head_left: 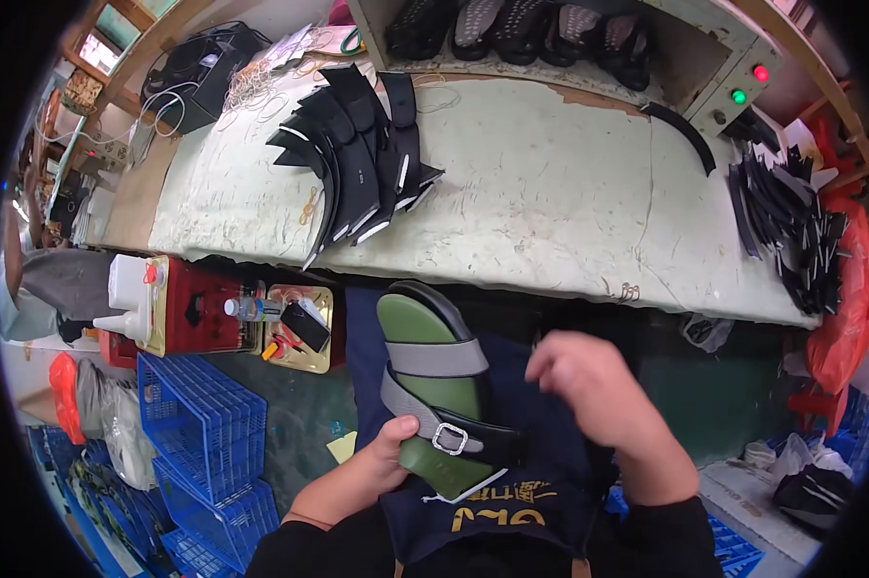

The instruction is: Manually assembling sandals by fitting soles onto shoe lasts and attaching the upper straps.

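Note:
A green shoe last (pixel 444 393) with grey and black sandal straps across it is tilted in front of my dark apron. My left hand (pixel 393 445) grips its lower left side, with the thumb by the strap. A square metal buckle (pixel 450 438) shows on the black crossing strap, close to that thumb. To the right of the last and apart from it, my right hand (pixel 579 378) is raised with its fingers curled together. Anything between those fingertips is too small to make out.
Black strap pieces lie in a pile (pixel 357 164) on the pale workbench (pixel 540 183), with another heap (pixel 786 226) at its right end. Finished-looking shoes (pixel 521 34) sit in a lit-button machine. Blue crates (pixel 203 424) and a tin tray (pixel 304 328) stand at left.

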